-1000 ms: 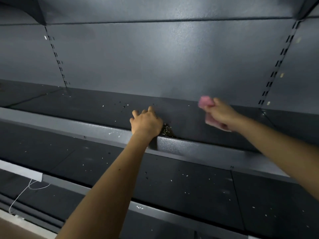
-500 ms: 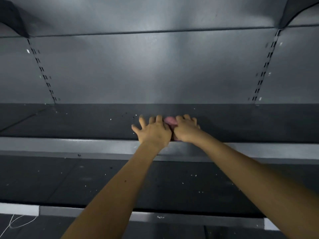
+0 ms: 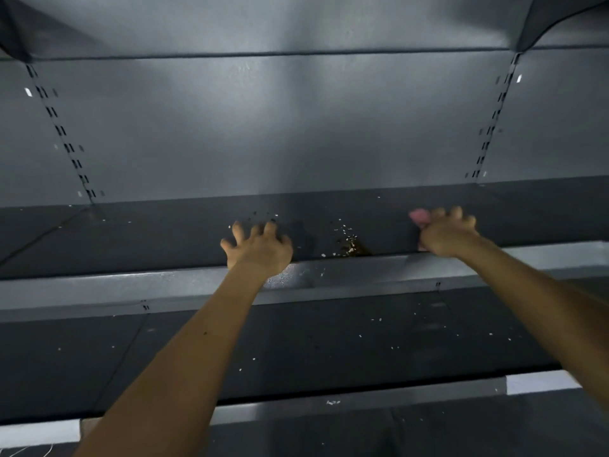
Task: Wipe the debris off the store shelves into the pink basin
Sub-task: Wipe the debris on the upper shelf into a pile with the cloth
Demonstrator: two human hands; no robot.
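The hands have drawn apart, left hand [image 3: 260,250] splayed on the shelf [image 3: 131,239], right hand [image 3: 448,235] clamped on the cloth [image 3: 419,216], baring debris [image 3: 350,245] not yet swept off the edge.

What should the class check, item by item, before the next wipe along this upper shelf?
1. Pink cloth gripped in the right hand: ok.
2. Debris pile lies between the two hands, nothing in the wiping path: ok.
3. Left hand rests with spread fingers at the front edge of the upper shelf: ok.
4. Pink basin placed under the edge to catch debris: cannot tell, it is not in view.
5. Lower shelf free of specks: not ok, white bits are scattered on it.
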